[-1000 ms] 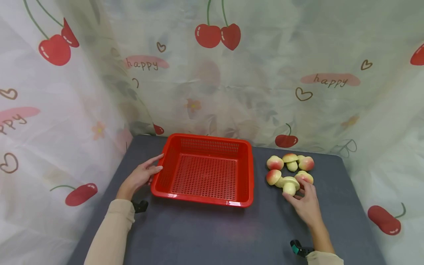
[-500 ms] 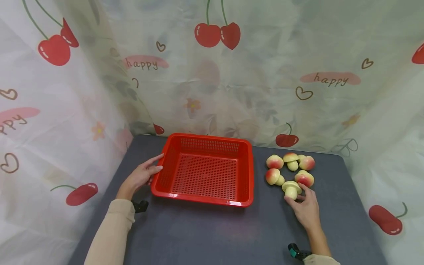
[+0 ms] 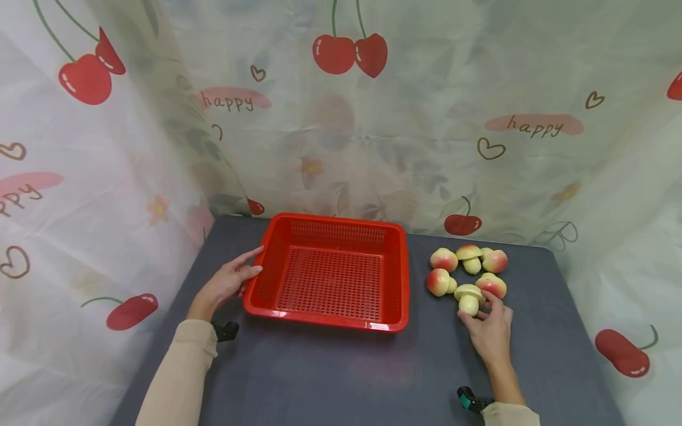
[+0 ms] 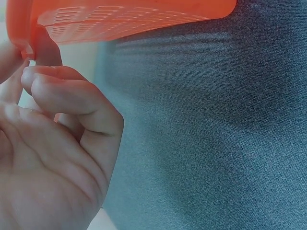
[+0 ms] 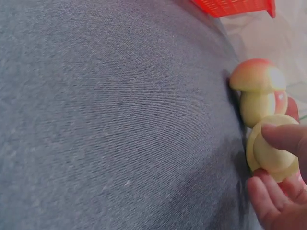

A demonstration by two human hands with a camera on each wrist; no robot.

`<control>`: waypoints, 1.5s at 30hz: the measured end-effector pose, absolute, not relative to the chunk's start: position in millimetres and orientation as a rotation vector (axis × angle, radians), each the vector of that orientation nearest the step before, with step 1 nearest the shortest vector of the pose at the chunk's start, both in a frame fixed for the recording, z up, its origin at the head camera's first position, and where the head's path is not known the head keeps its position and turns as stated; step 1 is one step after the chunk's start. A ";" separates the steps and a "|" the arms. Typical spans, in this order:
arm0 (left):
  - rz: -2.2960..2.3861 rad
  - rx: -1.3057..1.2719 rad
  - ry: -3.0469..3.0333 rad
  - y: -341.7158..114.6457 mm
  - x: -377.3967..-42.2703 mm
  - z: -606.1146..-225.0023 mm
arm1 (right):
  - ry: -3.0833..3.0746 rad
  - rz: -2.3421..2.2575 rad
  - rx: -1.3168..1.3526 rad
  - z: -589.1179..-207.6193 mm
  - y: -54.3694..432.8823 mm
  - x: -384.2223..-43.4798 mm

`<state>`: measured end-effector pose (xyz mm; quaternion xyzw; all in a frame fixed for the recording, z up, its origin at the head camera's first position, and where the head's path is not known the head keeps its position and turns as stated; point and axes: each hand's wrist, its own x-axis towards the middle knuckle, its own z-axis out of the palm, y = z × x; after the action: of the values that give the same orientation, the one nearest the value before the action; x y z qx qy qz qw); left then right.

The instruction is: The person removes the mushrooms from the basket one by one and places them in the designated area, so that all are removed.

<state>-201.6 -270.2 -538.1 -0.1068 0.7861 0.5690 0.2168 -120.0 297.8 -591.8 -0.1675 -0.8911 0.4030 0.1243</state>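
Observation:
My left hand point(image 3: 224, 287) pinches the left rim of a red plastic basket point(image 3: 327, 325) between thumb and fingers. In the left wrist view the rim sits between the fingers, with the basket's slotted wall point(image 4: 110, 21) above the dark table. Over on the right, my right hand point(image 3: 491, 331) holds a pale yellow toy mushroom point(image 3: 469, 303), thumb on its stem and fingers around the cap. The right wrist view shows the held mushroom point(image 5: 273, 152) stem-on, close beside a red-and-yellow toy mushroom point(image 5: 256, 91).
Several more red-and-yellow toy mushrooms lie beyond the right hand, among them one at the left point(image 3: 440, 283), one at the right point(image 3: 491, 285) and one at the back point(image 3: 471, 258). A cherry-print curtain point(image 3: 341, 148) surrounds the dark grey table point(image 3: 341, 378).
My right hand has drawn the pale mushroom toward me, apart from the one at its left, then moved it slightly back. The left hand and basket have stayed put.

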 end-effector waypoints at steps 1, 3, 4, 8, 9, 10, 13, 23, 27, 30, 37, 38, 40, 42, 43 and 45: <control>1.574 -0.293 2.178 -270.1 -201.6 -537.8 | -2.604 1.149 -0.503 -591.5 297.3 -121.2; 1.576 -0.299 2.175 -270.0 -201.6 -537.2 | -2.611 1.108 -0.527 -590.9 296.5 -123.6; 1.576 -0.301 2.173 -270.0 -201.5 -536.7 | -2.609 1.093 -0.538 -590.3 295.7 -124.8; 1.584 -0.294 2.166 -270.2 -201.3 -534.9 | -2.576 1.101 -0.599 -588.5 292.9 -129.5; 1.583 -0.289 2.166 -270.2 -201.3 -534.7 | -2.563 1.112 -0.607 -587.9 291.9 -130.4; 1.580 -0.280 2.166 -270.3 -201.2 -534.6 | -2.553 1.119 -0.610 -587.8 291.6 -131.6; 1.587 -0.295 2.161 -269.5 -201.4 -534.8 | -2.546 1.127 -0.617 -588.1 290.9 -134.6; 1.567 -0.269 2.177 -269.6 -203.1 -537.3 | -2.608 1.156 -0.595 -588.7 292.0 -134.9; 1.546 -0.235 2.201 -271.7 -203.1 -536.4 | -2.625 1.161 -0.600 -587.0 291.6 -132.1; 1.526 -0.211 2.227 -272.7 -201.4 -534.6 | -2.646 1.167 -0.597 -585.8 292.6 -129.4; 1.497 -0.176 2.271 -272.0 -197.1 -530.3 | -2.700 1.174 -0.577 -582.2 295.8 -126.5; 1.497 -0.173 2.274 -271.5 -197.4 -529.9 | -2.703 1.172 -0.574 -581.4 296.0 -126.4; 1.495 -0.166 2.279 -270.5 -197.4 -528.6 | -2.714 1.170 -0.575 -578.9 295.9 -125.7; 1.475 -0.146 2.299 -269.6 -197.1 -527.1 | -2.722 1.173 -0.580 -576.2 295.8 -124.8; 1.456 -0.136 2.317 -269.0 -196.9 -526.0 | -2.725 1.177 -0.580 -574.7 296.0 -124.4; 1.409 -0.107 2.359 -267.5 -196.5 -523.2 | -2.741 1.182 -0.579 -571.4 297.1 -123.6</control>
<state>-196.5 -267.5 -523.2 -0.0383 0.8414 0.5027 0.1947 -123.6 297.1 -571.4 -0.1900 -0.9004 0.3882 0.0503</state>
